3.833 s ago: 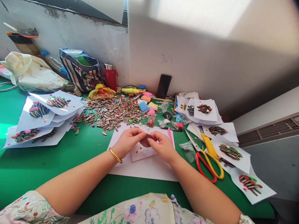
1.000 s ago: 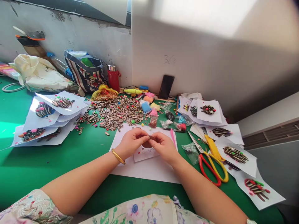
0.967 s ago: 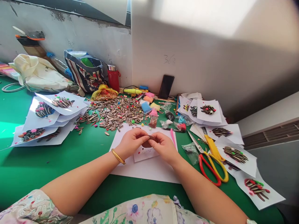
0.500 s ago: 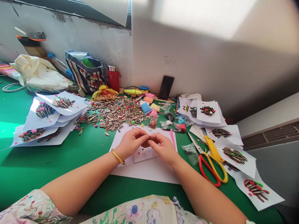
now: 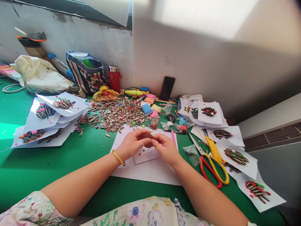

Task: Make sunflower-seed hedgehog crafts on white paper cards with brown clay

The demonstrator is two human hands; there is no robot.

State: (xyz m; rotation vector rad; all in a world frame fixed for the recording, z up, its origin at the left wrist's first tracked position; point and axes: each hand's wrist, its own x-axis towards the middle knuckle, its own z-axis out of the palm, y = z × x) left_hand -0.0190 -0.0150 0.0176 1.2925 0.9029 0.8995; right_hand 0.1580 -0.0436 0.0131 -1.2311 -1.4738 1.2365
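Note:
Between my two hands is a flat piece of brown modelling clay (image 5: 149,141), pinched at its edges. My left hand (image 5: 134,142), with a gold bangle at the wrist, grips its left side. On its right side are the thumb and fingers of my right hand (image 5: 165,147). Just below lies a small white card (image 5: 145,157) with a drawn outline and small red and dark dots, partly hidden by my hands. That card rests on a larger white sheet (image 5: 155,175). A pink stick-like tool (image 5: 173,137) lies to the right of my right hand.
Sunflower seeds (image 5: 117,114) are heaped behind my hands, beside bagged clay (image 5: 147,109). Scissors (image 5: 213,166) and a yellow cutter (image 5: 213,147) lie to the right. Decorated cards are stacked left (image 5: 56,121) and right (image 5: 237,157). A phone (image 5: 167,88) leans on the wall.
The brown clay has turned and shows more of its face between my fingers. My hands have shifted slightly, uncovering more of the drawn line on the card.

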